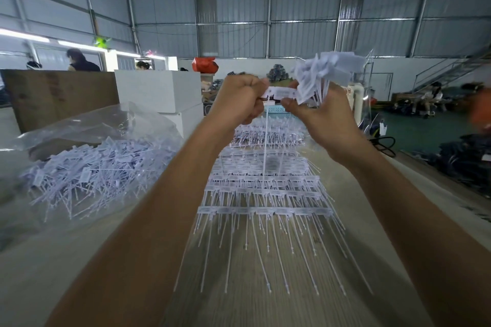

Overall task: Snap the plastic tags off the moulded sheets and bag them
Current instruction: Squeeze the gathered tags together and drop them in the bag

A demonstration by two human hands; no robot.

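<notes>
I am in the middle of the snapping step, with both hands raised above the moulded sheets (263, 188), which lie fanned in rows on the bench (79, 260) below my wrists. My left hand (239, 98) is curled tight, its fingers pinching one end of a single white tag (281, 93); the tag's thin tail hangs straight down toward the sheets. My right hand (318, 114) pinches the other end of that same tag between thumb and forefinger, while its remaining fingers are wrapped round a bundle of freed tags (326, 71) that bristles up above the sheets. To the left of the sheets, on the bench, the clear bag (87, 125) lies open with a heap of loose tags (90, 170) already in it. Whether this tag is quite free of its neighbours I cannot tell, because my fingers hide the joint. I judge the next move to be a short twist or pull to part it, then tucking it into the bundle in my right hand. That bundle looks full, so it may soon need carrying left of the sheets and dropping into the bag. The tails could tangle or slip loose if my grip eases.
</notes>
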